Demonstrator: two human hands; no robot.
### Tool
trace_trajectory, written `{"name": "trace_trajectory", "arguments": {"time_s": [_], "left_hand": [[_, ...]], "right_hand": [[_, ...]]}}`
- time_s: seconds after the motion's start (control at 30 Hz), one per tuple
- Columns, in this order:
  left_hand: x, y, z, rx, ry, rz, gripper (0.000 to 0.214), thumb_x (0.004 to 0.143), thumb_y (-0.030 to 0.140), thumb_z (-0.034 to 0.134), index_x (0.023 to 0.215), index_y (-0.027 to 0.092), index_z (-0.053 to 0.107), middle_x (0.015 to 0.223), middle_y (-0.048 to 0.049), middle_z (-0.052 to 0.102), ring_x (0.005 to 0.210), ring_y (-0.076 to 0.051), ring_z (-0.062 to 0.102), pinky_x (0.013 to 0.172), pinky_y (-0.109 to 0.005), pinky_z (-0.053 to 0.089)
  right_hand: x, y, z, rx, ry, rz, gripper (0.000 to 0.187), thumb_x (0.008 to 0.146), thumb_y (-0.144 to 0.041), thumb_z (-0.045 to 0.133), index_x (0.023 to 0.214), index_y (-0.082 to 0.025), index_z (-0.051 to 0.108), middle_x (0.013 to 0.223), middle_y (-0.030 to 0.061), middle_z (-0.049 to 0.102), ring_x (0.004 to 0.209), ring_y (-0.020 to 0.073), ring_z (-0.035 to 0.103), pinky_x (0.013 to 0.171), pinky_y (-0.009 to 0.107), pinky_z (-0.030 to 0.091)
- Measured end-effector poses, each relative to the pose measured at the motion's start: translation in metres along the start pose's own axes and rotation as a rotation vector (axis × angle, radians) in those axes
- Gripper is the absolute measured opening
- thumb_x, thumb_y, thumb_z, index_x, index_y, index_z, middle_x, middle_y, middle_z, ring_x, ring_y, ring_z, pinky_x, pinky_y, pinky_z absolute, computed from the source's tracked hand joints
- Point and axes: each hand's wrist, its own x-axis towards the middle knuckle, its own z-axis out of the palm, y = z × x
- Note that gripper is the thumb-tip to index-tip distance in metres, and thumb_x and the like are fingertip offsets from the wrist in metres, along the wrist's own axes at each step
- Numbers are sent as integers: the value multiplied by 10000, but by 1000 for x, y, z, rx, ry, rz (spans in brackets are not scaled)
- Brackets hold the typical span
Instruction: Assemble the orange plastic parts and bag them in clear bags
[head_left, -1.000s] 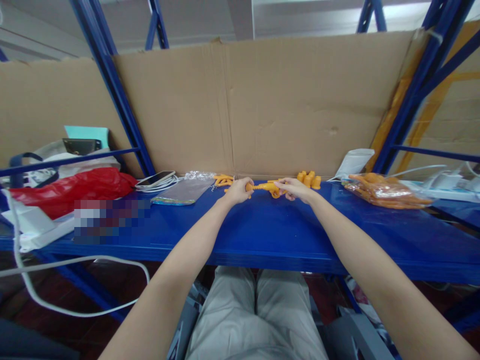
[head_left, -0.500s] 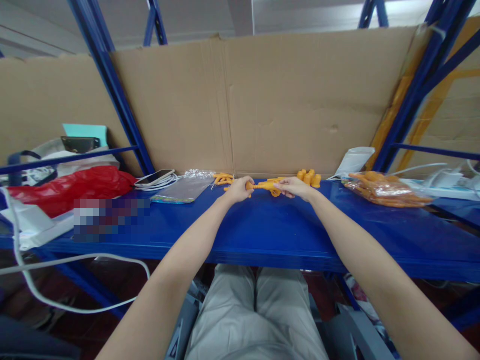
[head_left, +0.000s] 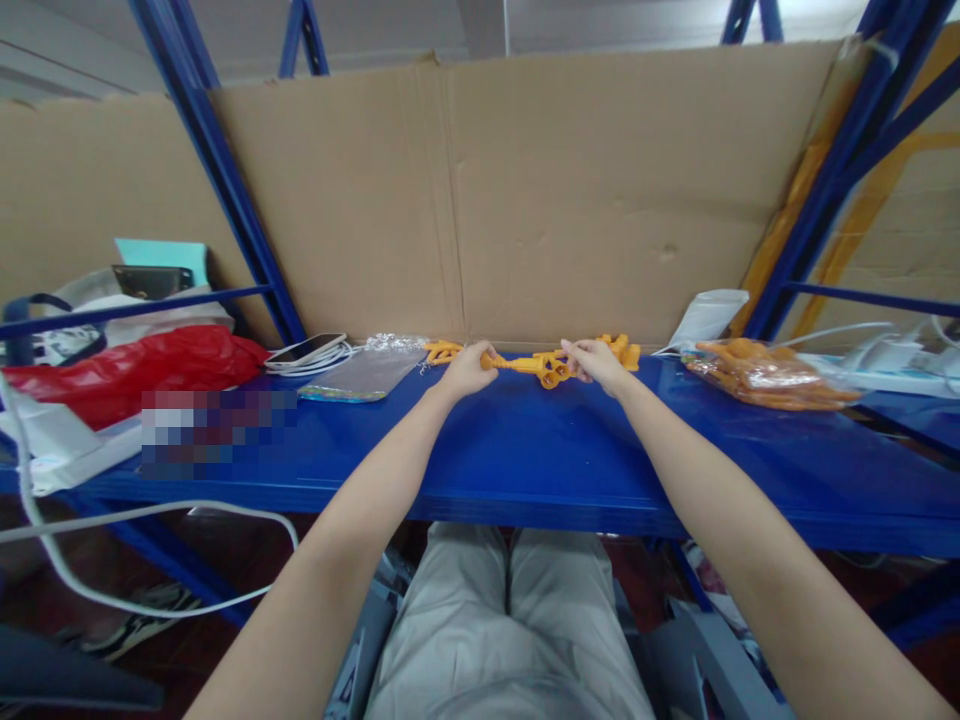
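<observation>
Between my hands a long orange plastic part (head_left: 529, 365) with round, cup-like ends lies low over the blue shelf. My left hand (head_left: 470, 368) is closed around its thin left end. My right hand (head_left: 594, 362) is at the right end, fingers curled against the orange plastic by the round cups; the exact grip is partly hidden. Behind my right hand stand more orange cup-shaped pieces (head_left: 626, 352). Several orange curved pieces (head_left: 442, 352) lie just beyond my left hand.
A flat clear plastic bag (head_left: 356, 375) and a phone (head_left: 311, 350) with white cable lie left, near a red bag (head_left: 157, 370). At right sits a clear bag of orange parts (head_left: 765, 375). Cardboard (head_left: 570, 200) walls the back; blue posts (head_left: 225, 180) flank the shelf.
The orange part has turned so that its round cups now show side by side toward me. My right hand's fingers have shifted on its right end; my left hand keeps its hold.
</observation>
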Motion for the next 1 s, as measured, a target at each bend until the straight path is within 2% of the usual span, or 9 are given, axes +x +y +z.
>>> {"name": "trace_trajectory", "arguments": {"time_s": [0.13,0.23,0.33,0.47,0.6,0.73,0.87,1.0], "left_hand": [[6,-7,-2,167,-14,4,181,701,141,618,863,205,571,798,-17,652,794,-187,618,698,-262,449],[19,-6,-2,296,-128,60,189,716,148,609,896,201,586,901,-49,672,875,-211,631,733,-268,449],[34,-2,1,373,-234,104,220,722,140,609,937,187,612,969,-82,671,940,-233,628,781,-280,461],[46,3,17,403,-309,78,286,728,101,601,996,190,647,1087,-100,637,999,-233,631,843,-276,472],[53,6,41,319,-322,32,309,767,65,568,1023,187,689,1274,-132,560,1039,-245,645,930,-311,456],[60,11,59,215,-250,20,281,779,66,579,989,185,723,1269,-138,574,1104,-290,612,993,-380,419],[65,16,66,251,-220,64,216,805,93,567,900,190,735,1198,-125,590,1156,-291,552,1002,-393,415],[72,15,69,212,-202,53,207,732,50,605,829,172,743,1120,-130,606,1060,-280,596,989,-393,442]], "right_hand": [[15,19,-13,-120,167,55,347,907,-501,524,841,-183,647,693,90,620,515,145,513,513,316,450],[23,35,-19,-259,184,37,274,887,-414,537,919,-173,665,825,138,669,682,232,619,623,382,526],[26,45,-20,-361,201,20,221,827,-286,592,1003,-172,662,943,154,696,911,308,656,809,438,544],[24,48,-19,-480,191,58,360,778,-154,600,1137,-143,626,1205,185,645,1149,348,599,1012,464,463],[21,49,-18,-548,72,-101,549,719,-61,609,1261,-143,571,1354,170,567,1300,351,490,1105,473,383],[20,48,-16,-528,-55,-163,542,684,-13,616,1201,-174,624,1292,144,620,1256,353,529,1112,486,379],[19,44,-16,-467,-38,-148,426,709,-27,618,1097,-194,677,1146,133,687,1127,359,612,1031,521,450],[17,40,-17,-444,-16,-130,406,718,-19,597,1068,-202,689,1100,117,704,1079,339,638,997,515,480]]}}
